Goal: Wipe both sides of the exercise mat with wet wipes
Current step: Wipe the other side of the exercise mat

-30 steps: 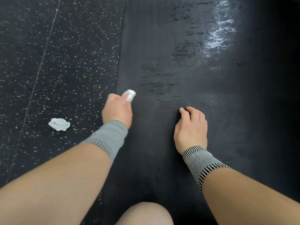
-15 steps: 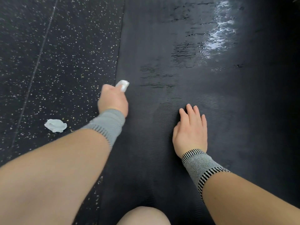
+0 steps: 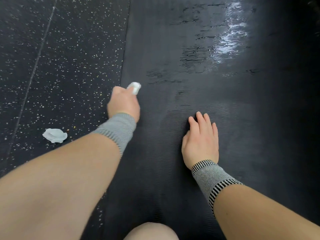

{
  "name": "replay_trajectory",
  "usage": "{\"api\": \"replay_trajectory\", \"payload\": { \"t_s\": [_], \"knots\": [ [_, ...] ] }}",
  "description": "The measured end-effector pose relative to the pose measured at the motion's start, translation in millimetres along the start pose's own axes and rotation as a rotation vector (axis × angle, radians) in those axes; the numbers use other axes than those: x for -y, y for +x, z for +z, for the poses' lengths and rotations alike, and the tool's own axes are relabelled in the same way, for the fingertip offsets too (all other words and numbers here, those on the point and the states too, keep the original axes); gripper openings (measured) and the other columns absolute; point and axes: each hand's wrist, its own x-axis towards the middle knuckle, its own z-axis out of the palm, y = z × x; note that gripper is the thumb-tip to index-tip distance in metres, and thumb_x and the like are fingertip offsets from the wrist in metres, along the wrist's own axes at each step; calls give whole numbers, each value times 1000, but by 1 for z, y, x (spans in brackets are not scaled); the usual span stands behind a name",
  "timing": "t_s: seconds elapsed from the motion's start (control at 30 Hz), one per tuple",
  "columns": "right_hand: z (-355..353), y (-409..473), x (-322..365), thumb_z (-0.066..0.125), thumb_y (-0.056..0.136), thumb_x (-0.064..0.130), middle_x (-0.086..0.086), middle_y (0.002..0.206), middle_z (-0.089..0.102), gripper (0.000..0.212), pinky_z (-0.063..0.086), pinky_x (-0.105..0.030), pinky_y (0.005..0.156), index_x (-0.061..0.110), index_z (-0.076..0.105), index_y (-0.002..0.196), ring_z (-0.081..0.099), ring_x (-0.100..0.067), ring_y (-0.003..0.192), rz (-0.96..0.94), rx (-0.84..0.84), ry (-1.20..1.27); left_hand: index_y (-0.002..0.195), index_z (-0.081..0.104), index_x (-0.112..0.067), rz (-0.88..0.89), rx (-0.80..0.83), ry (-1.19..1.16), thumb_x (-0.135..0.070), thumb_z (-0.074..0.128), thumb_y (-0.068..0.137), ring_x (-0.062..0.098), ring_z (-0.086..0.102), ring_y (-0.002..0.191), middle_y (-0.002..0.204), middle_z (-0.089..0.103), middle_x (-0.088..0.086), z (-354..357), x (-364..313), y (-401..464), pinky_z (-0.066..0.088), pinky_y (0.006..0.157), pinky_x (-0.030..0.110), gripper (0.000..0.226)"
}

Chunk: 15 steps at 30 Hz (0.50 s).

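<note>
Speckled floor carries the exercise mat, which lies flat and runs from your knee away to the far edge of view, its left edge next to bare floor. Mat looks soft and ribbed, probably light and floppy; wet glare near its far right says the surface gets slick, so for flipping I'd take it by a long edge or end and roll it over, not pinch the middle. Your right hand lies flat on the mat near its middle, fingers straight, pressing it down, grasping nothing. Your left hand sits at the mat's left edge, fingers curled round a balled wet wipe that pokes out beyond the knuckles; whether the wipe touches the mat can't be told. A second crumpled wipe lies on the floor, well left of the mat, likely spent.
</note>
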Motion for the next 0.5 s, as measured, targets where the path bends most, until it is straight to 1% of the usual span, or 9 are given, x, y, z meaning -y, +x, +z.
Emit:
{"api": "replay_trajectory", "payload": {
  "t_s": [0.07,0.13,0.17,0.23,0.3,0.37,0.43,0.47,0.5],
  "knots": [
    [0,0,0,50,85,16,-15,140,46,43,22,-48,113,6,55,126,35,-33,136,1,3,-2,138,49,-38,-149,-51,-65,-21,36,105,24,46,81,106,38,4,-4,20,6,31,72,27,39],
    [-1,0,0,50,85,16,-15,141,46,44,21,-47,113,6,54,127,34,-33,136,2,9,-1,133,53,-35,-220,-10,-136,-20,39,104,24,45,83,105,37,1,-2,4,4,26,70,22,36],
    [-1,0,0,50,85,16,-15,141,45,44,21,-47,114,6,54,128,34,-33,136,0,12,0,130,56,-29,-175,-1,-117,-18,41,102,28,50,87,107,42,4,0,-13,-1,29,71,25,33],
    [-1,0,0,52,84,14,-15,141,45,44,21,-47,114,6,54,127,34,-33,136,-3,9,4,124,58,-18,30,51,-103,-16,43,100,34,57,102,113,51,8,6,-49,-17,34,73,31,29],
    [-1,0,-1,54,83,13,-16,141,46,44,23,-49,113,5,54,127,34,-34,136,-8,-1,9,127,56,-20,259,136,-121,-17,44,100,32,58,104,122,54,9,10,-74,-37,35,72,30,30],
    [-1,0,-1,52,84,14,-17,140,46,44,24,-50,113,4,54,127,35,-35,135,-13,-3,5,123,58,-26,362,207,-145,-21,46,100,30,58,102,124,55,7,14,-79,-54,39,75,29,26],
    [-1,0,0,52,84,14,-16,140,47,44,24,-49,112,5,55,126,36,-35,135,-13,-7,6,95,61,-32,278,118,-213,-40,51,98,24,57,90,103,60,-4,3,-53,-55,41,74,27,13],
    [-1,1,0,52,84,14,-16,139,47,44,24,-49,112,5,55,126,36,-34,135,-12,-5,8,89,59,-28,165,84,-208,-50,51,95,19,55,81,92,58,-9,5,-35,-48,37,68,25,25],
    [-1,1,0,52,84,15,-16,140,47,44,23,-48,113,5,55,126,36,-34,135,-10,1,8,93,61,-24,59,33,-174,-55,50,93,15,54,77,88,56,-11,2,-16,-42,34,64,21,33]
  ]
}}
